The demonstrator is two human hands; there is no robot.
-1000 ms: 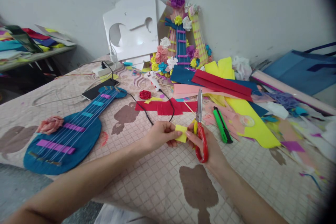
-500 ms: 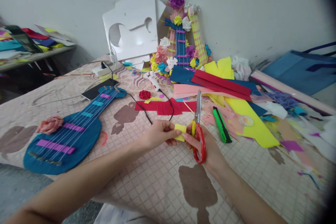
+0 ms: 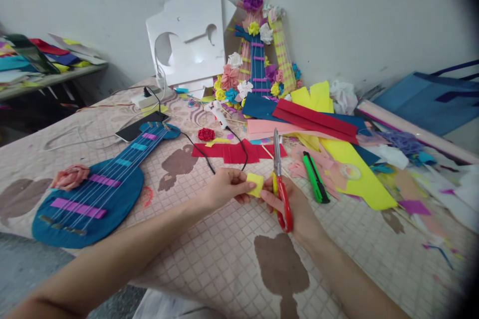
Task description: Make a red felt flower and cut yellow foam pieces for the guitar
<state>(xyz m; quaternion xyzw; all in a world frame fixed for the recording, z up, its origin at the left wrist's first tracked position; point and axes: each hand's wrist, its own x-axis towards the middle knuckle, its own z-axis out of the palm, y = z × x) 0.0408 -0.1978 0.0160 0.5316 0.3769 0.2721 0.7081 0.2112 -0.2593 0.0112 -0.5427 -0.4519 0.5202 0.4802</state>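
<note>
Between thumb and fingers, my left hand (image 3: pixel 230 187) pinches a small square piece of yellow paper (image 3: pixel 255 184). My right hand (image 3: pixel 290 202) holds red-handled scissors (image 3: pixel 283 204), their blades pointing up and away from me. Its thumb and fingertips lie at the right edge of the yellow piece; whether they grip it is unclear. Something yellow (image 3: pixel 275 184) also shows in the right hand behind the scissors, mostly hidden. Just beyond my hands lie red paper strips (image 3: pixel 239 153) and a red paper flower (image 3: pixel 206 134).
A blue toy guitar (image 3: pixel 93 194) with a pink flower lies at left, near a phone (image 3: pixel 140 127). Beyond my hands is a white glue gun (image 3: pixel 217 112) with a black cord. At right are a green cutter (image 3: pixel 315 179) and coloured paper sheets (image 3: pixel 359 174). Decorated guitars (image 3: pixel 258 60) lean against the wall.
The scissors have shifted slightly left, and their blades tilt more to the left. My right fingertips have drawn back toward the yellow piece's edge, showing more of it.
</note>
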